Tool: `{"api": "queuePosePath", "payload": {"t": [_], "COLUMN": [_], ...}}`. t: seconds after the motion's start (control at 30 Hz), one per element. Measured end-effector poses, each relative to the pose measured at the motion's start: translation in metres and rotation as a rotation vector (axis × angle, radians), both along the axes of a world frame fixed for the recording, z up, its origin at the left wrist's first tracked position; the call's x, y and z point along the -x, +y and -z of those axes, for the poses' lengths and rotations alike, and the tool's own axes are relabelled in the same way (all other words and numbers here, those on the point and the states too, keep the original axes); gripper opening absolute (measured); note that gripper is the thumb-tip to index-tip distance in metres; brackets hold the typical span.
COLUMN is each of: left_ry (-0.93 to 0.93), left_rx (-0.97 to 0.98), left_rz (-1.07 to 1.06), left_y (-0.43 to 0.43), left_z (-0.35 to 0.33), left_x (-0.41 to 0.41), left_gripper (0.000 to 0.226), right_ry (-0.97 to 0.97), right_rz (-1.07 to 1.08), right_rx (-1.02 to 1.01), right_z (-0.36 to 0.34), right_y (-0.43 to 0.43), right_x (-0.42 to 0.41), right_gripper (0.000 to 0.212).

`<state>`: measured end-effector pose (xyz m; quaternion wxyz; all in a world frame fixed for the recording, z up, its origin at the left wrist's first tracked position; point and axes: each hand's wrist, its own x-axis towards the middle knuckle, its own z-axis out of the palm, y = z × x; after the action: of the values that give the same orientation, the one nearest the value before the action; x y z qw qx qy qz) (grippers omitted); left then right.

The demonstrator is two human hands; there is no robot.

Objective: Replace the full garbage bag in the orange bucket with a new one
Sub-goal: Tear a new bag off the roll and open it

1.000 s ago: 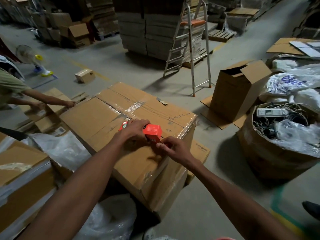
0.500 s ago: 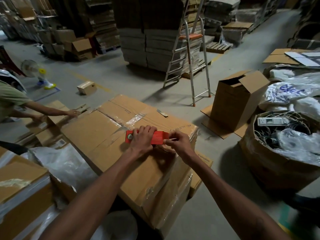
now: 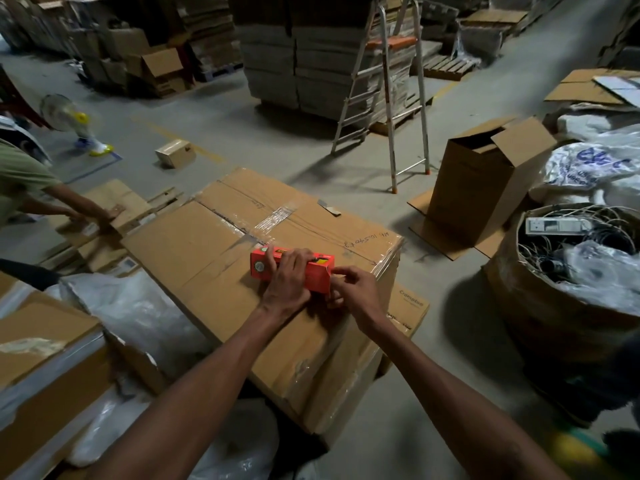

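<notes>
The left hand (image 3: 289,278) clamps the small red box (image 3: 263,268) flat on the big taped carton (image 3: 194,251), fingers curled over its top, while the right hand (image 3: 353,289) pinches the flap at the box's right end. I'd guess the new bags are inside. Best to pin the box firmly and ease the flap open without tearing it. The orange bucket isn't in sight

The dim warehouse has a grey concrete floor (image 3: 249,133) marked with a faint yellow line. Tall stacks of flattened cardboard (image 3: 298,71) rise at the back, and an aluminium stepladder (image 3: 391,43) stands before them. A blurred standing fan (image 3: 59,107) sits far left. An open carton (image 3: 478,188) stands on the right.
</notes>
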<state>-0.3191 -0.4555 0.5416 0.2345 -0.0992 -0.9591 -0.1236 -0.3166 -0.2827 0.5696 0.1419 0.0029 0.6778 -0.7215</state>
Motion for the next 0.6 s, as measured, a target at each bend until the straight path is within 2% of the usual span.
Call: {"api": "queuePosePath", "payload": {"t": [0.13, 0.3, 0.47, 0.6], "left_ry": [-0.002, 0.0, 0.005, 0.014], "left_rx": [-0.012, -0.056, -0.09, -0.077], "left_rz": [0.03, 0.056, 0.071, 0.09], "left_y": [-0.006, -0.007, -0.008, -0.011], "left_z": [0.0, -0.002, -0.003, -0.004], "left_x": [-0.002, -0.004, -0.006, -0.009], "left_gripper": [0.068, 0.066, 0.067, 0.066], "right_ry": [0.176, 0.333, 0.293, 0.291], "right_rz": [0.005, 0.031, -0.018, -0.069], "right_rx": [-0.222, -0.269, -0.203, -0.249], "right_z": [0.007, 0.009, 0.008, 0.008], "right_y": [0.001, -0.006, -0.002, 0.003], "right_x": [0.007, 0.009, 0.013, 0.016], "right_gripper": [0.025, 0.019, 0.018, 0.025]}}
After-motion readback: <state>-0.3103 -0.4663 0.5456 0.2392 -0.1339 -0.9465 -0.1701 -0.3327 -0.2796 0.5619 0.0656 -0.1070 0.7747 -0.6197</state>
